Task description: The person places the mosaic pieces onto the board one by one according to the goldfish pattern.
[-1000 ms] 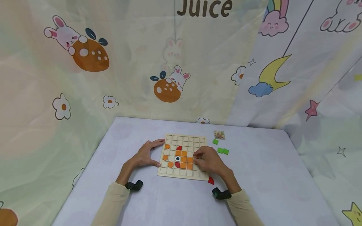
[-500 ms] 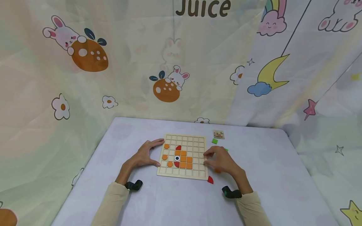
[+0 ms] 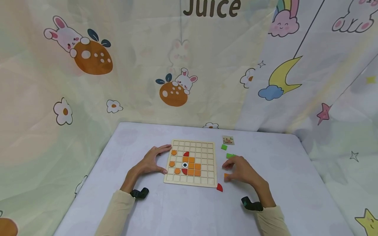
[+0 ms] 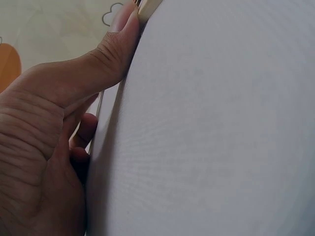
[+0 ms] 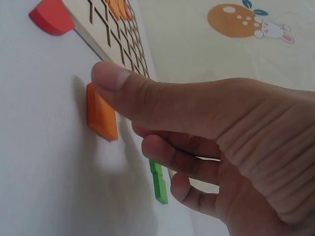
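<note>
A pale wooden grid board (image 3: 208, 180) lies on the table with orange tiles (image 3: 191, 166), orange discs (image 3: 174, 152), red quarter-circles (image 3: 184, 171) and a black-and-white eye piece (image 3: 184, 165) on it. My left hand (image 3: 150, 160) steadies the board's left edge, thumb near the lower part and fingertips at the upper part. Right of the board, my right hand (image 3: 242, 169) hovers low with thumb and fingers apart. Its thumb is at a loose orange tile (image 5: 102, 115); the right wrist view does not settle whether they touch. The index finger is largely hidden there behind the thumb.
A loose red quarter-circle (image 3: 220, 187) lies by the board's lower right corner. Beyond my right hand are green tiles (image 3: 224, 147), one partly covered by the fingers. A small pattern card (image 3: 228, 140) lies farther back. A printed cloth (image 3: 141, 82) hangs behind the table.
My right hand has moved from over the board's orange tiles, past its right edge, to the loose orange tile. My left hand has stayed at the left edge.
</note>
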`<state>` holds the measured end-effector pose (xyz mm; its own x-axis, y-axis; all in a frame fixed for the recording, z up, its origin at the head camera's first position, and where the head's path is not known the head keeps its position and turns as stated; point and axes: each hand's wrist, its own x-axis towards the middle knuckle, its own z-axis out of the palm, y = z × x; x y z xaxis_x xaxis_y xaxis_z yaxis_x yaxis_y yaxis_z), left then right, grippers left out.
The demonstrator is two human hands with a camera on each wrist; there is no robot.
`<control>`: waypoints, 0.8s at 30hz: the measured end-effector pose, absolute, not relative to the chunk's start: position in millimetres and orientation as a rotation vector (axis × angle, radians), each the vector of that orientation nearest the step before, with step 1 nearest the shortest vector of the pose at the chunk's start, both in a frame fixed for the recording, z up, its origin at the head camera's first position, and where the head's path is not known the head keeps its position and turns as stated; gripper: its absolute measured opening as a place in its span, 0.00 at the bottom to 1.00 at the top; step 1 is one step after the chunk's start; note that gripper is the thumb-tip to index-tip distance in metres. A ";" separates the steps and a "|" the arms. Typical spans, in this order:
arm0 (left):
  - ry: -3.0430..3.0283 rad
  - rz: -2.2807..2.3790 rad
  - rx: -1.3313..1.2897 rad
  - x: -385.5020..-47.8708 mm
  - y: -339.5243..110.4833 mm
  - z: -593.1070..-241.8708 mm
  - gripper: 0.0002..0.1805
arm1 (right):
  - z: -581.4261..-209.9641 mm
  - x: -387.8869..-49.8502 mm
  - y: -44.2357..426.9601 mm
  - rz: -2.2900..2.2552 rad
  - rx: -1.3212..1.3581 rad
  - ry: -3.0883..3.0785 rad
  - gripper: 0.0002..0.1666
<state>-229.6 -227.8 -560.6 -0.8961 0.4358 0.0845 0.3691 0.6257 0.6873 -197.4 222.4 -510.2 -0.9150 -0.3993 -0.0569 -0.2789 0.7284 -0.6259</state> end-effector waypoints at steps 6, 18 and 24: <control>2.758 1.131 0.691 -230.5 -228.4 -561.9 0.64 | -508.4 -194.6 230.2 -0.908 -0.509 2.726 0.25; 2.750 1.140 0.700 -231.7 -228.3 -562.4 0.65 | -510.4 -194.2 233.4 -0.833 -0.522 2.726 0.21; 2.749 1.135 0.691 -231.0 -228.0 -561.0 0.64 | -513.5 -195.0 234.7 -0.837 -0.546 2.721 0.16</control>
